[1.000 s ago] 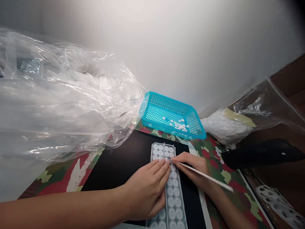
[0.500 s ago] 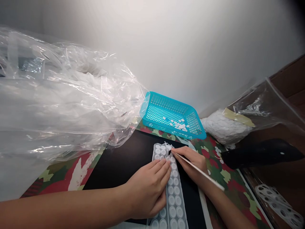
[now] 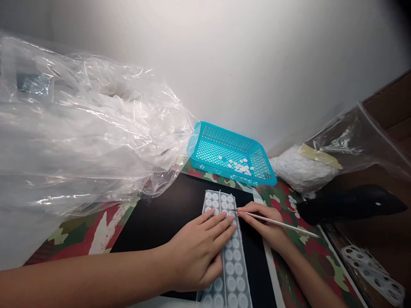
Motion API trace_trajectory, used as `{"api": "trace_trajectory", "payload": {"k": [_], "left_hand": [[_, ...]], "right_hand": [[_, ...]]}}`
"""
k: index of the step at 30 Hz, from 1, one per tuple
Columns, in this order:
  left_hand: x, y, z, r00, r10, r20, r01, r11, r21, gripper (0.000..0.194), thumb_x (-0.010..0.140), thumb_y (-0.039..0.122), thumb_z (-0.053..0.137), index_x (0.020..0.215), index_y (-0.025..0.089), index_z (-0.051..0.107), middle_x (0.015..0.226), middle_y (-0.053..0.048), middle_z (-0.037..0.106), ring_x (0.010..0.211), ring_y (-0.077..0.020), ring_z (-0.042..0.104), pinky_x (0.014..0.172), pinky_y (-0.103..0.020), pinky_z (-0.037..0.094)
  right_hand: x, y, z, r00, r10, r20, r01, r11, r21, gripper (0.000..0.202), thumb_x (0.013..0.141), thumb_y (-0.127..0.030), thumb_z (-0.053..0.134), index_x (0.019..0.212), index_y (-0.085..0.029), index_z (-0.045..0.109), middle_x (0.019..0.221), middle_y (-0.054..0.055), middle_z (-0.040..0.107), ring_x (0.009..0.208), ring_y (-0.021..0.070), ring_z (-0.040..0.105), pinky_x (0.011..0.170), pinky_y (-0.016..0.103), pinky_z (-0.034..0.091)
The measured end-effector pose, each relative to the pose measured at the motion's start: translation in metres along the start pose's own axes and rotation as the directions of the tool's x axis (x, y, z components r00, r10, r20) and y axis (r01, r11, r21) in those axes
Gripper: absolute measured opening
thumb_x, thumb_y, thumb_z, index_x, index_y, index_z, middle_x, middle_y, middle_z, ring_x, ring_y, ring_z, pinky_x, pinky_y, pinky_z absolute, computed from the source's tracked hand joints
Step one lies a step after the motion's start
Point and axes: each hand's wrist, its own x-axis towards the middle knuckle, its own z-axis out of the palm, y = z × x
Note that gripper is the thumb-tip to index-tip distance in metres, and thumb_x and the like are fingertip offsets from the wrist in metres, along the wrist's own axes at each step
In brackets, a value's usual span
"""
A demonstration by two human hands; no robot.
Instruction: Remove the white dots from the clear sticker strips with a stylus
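Observation:
A long translucent sheet (image 3: pixel 238 269) with rows of round white caps or cups lies on a black mat (image 3: pixel 154 226). My left hand (image 3: pixel 197 248) rests across the middle of it, fingers stretched out and pressing flat, so part of the sheet is hidden. To its right, my right hand (image 3: pixel 261 220) is closed in a pinch around a thin white stick (image 3: pixel 279 222) with a dark slender tip. That tip reaches over the sheet's right edge, close to the round pieces near the far end and just beyond my left fingertips.
A blue plastic basket (image 3: pixel 224 155) holding several small white pieces stands behind the mat. Large clear plastic bags (image 3: pixel 96 141) bulge on the left. At right are a bag of white material (image 3: pixel 300 171), a black object (image 3: pixel 349 206) and white perforated strips (image 3: pixel 372 271).
My right hand has moved slightly toward me, and the stick now lies flatter. The sheet's far end, lifted or bent earlier, now lies flat. My left fingers have spread a little.

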Motion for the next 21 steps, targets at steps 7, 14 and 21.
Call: {"api": "trace_trajectory", "payload": {"k": [7, 14, 21], "left_hand": [[-0.0006, 0.0000, 0.0013, 1.000, -0.005, 0.003, 0.005, 0.999, -0.042, 0.056, 0.093, 0.031, 0.032, 0.146, 0.014, 0.026, 0.154, -0.008, 0.020, 0.142, -0.0224, 0.017, 0.118, -0.039, 0.010], [0.0004, -0.0003, 0.0012, 1.000, 0.009, -0.026, -0.009, 1.000, -0.025, 0.056, 0.091, 0.030, 0.036, 0.144, 0.012, 0.029, 0.152, -0.010, 0.025, 0.141, -0.0245, 0.023, 0.117, -0.041, 0.016], [0.0013, 0.0002, -0.0007, 0.999, 0.019, -0.026, -0.020, 0.999, -0.025, 0.055, 0.091, 0.030, 0.036, 0.143, 0.011, 0.032, 0.151, -0.011, 0.027, 0.140, -0.0252, 0.024, 0.116, -0.041, 0.019]], "right_hand": [[0.0014, -0.0001, -0.0026, 0.999, 0.014, 0.036, -0.014, 1.000, -0.013, 0.009, 0.084, -0.027, 0.065, 0.087, -0.022, 0.072, 0.084, 0.003, 0.073, 0.076, 0.0166, 0.067, 0.068, 0.025, 0.053], [0.0008, -0.0067, -0.0042, 0.973, -0.207, 0.097, 0.216, 0.972, -0.089, 0.014, 0.087, -0.018, 0.059, 0.095, -0.022, 0.069, 0.085, 0.004, 0.071, 0.077, 0.0174, 0.067, 0.068, 0.028, 0.054], [0.0036, -0.0023, 0.0014, 0.881, -0.464, 0.088, 0.471, 0.849, -0.241, 0.027, 0.086, -0.007, 0.056, 0.106, -0.022, 0.066, 0.087, 0.004, 0.070, 0.079, 0.0183, 0.064, 0.073, 0.032, 0.054]]}}
